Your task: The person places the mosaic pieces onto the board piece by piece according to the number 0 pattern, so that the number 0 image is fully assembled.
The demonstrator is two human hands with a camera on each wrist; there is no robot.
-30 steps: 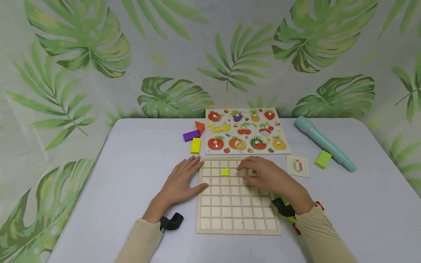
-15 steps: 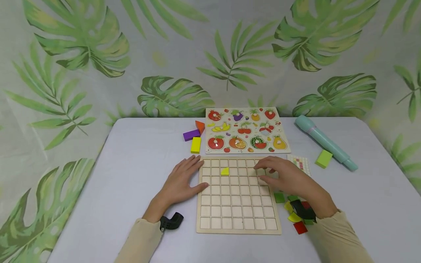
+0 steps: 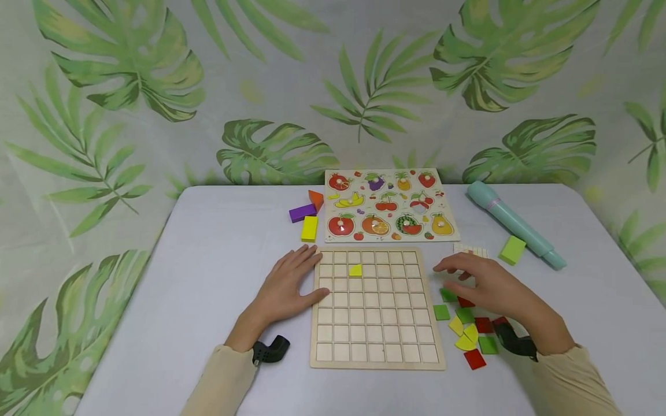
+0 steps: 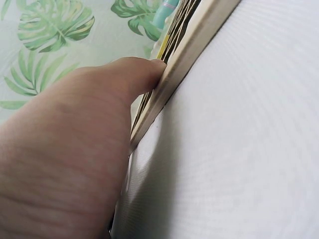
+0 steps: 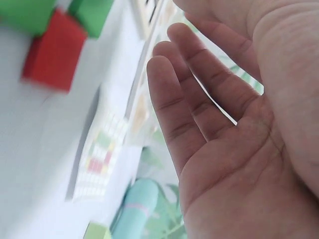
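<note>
A wooden grid board lies flat in the middle of the table. One yellow quarter-circle piece sits in a cell of its second row. My left hand rests at the board's left edge, its thumb on the rim in the left wrist view. To the right of the board my right hand hovers with relaxed fingers, and the right wrist view shows its palm with nothing in it. Beneath and in front of it lie several loose pieces, among them a green square, a red square and yellow quarter-circles.
A fruit knob puzzle lies behind the board. A pattern card is partly hidden by my right hand in the head view. Yellow, purple and orange blocks are at back left; a green block touches a teal tube.
My right hand has moved right, from over the board to above the loose pieces, uncovering them and the board's right side. The left hand has stayed in place.
</note>
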